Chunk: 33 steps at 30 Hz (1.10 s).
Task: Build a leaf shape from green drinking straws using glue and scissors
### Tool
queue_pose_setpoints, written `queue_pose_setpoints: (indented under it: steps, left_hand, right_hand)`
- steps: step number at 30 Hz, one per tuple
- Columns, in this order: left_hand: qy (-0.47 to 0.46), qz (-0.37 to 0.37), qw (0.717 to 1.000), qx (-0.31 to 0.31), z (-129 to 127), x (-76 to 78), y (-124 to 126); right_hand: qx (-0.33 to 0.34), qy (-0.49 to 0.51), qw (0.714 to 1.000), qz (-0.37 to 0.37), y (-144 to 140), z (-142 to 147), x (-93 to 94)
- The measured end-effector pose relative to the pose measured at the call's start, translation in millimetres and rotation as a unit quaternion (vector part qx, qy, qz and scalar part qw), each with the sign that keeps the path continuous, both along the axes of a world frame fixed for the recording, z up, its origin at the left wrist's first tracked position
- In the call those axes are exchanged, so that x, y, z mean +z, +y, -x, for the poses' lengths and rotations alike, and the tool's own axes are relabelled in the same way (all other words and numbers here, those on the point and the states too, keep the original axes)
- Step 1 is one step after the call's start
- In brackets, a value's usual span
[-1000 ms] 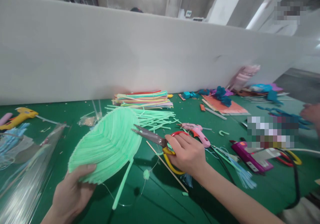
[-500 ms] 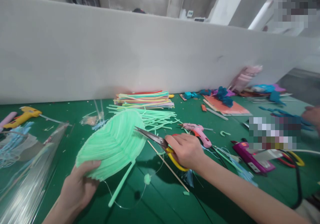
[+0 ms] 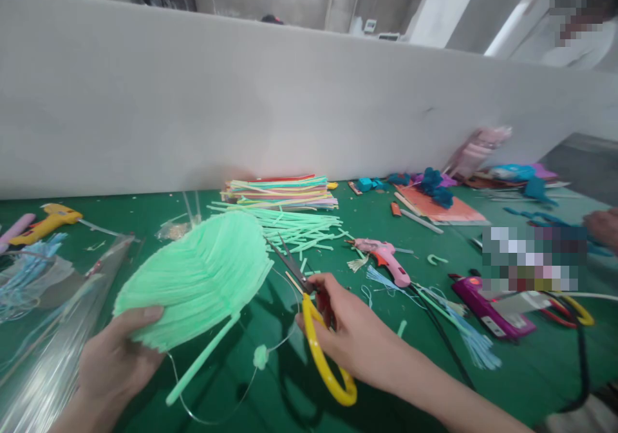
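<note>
At the far left of the frame lay a yellow glue gun and a sheet of clear film on the green worktop.

Your left hand, low at the lower left, came up from the bottom edge with the thumb laid across the near rim of the green leaf and the fingers curled under it, pinching that rim so the leaf was lifted and tilted above the worktop in the lower left centre. The leaf looked largely built: its ribs were packed tight into a full blade, and a stem stuck out below toward you. A thin wire with a small green tuft hung loose under it, so by my reading some trimming or fixing was left to do.

Your right hand, reaching in from the lower right with the forearm low, gripped the scissors by the yellow handles, fingers wrapped through the loops. The blades stood slightly parted, tips just beside the leaf's right edge.

Behind lay cut green strips and a stack of coloured strips; further right, a pink glue gun and a purple one. Another person's hand showed at the right edge.
</note>
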<state>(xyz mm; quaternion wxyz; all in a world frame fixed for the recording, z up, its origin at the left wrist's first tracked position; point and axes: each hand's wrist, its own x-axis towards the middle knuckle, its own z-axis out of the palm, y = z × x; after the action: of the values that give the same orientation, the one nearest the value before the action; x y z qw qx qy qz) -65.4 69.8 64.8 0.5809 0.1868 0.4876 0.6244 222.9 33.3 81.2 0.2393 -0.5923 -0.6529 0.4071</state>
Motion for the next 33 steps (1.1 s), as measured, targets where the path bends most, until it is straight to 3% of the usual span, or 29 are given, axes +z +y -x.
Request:
queue_pose_setpoints:
  steps: [3, 6, 11, 15, 17, 19, 21, 25, 28, 33]
  left_hand:
    - [-0.031, 0.032, 0.997, 0.065, -4.1, 9.1, -2.5]
    - [-0.046, 0.000, 0.997, 0.055, -7.9, 12.1, 5.4]
    - [-0.037, -0.025, 0.998, 0.032, -10.5, 5.5, 14.6]
    - [-0.027, -0.057, 0.998, -0.010, -8.2, -5.5, 12.6]
    - [-0.010, -0.076, 0.997, -0.032, -7.7, -9.4, 11.6]
    - [0.010, -0.080, 0.995, -0.050, -8.6, -10.9, 10.9]
    - [0.025, -0.077, 0.995, -0.057, -10.5, -10.6, 10.1]
    - [0.033, -0.069, 0.995, -0.070, -14.8, -9.6, 8.3]
    - [0.033, -0.066, 0.995, -0.072, -16.3, -11.3, 7.9]
    - [0.034, -0.060, 0.996, -0.062, -17.1, -12.2, 7.0]
  right_hand:
    - [-0.024, 0.091, 0.996, -0.005, 0.9, 10.3, -6.1]
    - [-0.077, 0.129, 0.988, -0.022, 10.4, 14.2, -8.6]
    - [-0.059, -0.062, 0.995, -0.052, 22.2, 22.0, -18.2]
    - [0.021, -0.106, 0.990, -0.094, 23.3, 27.2, -25.5]
    - [0.029, -0.105, 0.986, -0.126, 24.2, 23.9, -21.3]
    - [0.004, -0.039, 0.990, -0.133, 25.3, 18.5, -13.7]
    - [0.004, 0.091, 0.992, -0.084, 25.6, 14.3, -7.7]
    - [0.022, 0.306, 0.950, 0.051, 23.1, 17.1, -10.6]
    - [0.012, 0.370, 0.925, 0.088, 20.9, 24.1, -17.3]
    - [-0.014, 0.367, 0.925, 0.095, 19.3, 28.2, -16.6]
